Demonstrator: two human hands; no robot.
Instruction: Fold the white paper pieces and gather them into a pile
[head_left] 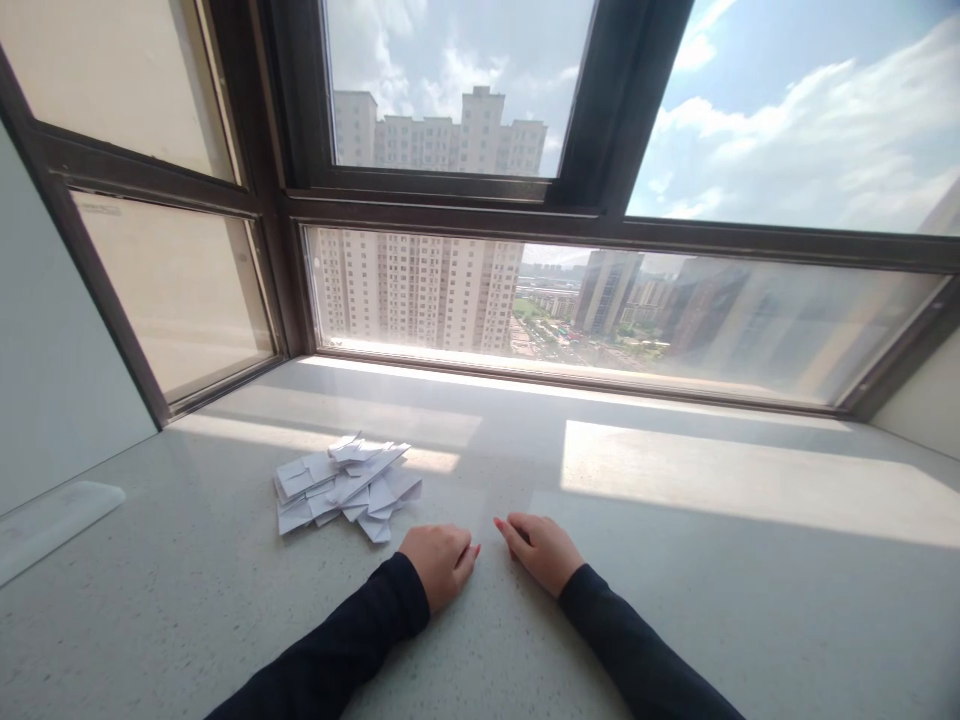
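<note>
My left hand [441,566] rests on the pale speckled windowsill [480,650], its fingers curled in and the thumb against them. Just beyond it, to the left, lies a loose pile of folded white paper pieces [345,485], stacked at odd angles; the hand is close to the pile's near right side. My right hand [541,550] lies a short way to the right, also closed, with the thumb pointing toward the left hand. Nothing shows in either hand. Dark sleeves cover both forearms.
A whitish translucent flat strip [60,525] lies at the left edge of the sill. Dark-framed windows [465,215] close off the far and left sides, with tall buildings outside. Sunlight falls in a bright patch [675,470] at the right.
</note>
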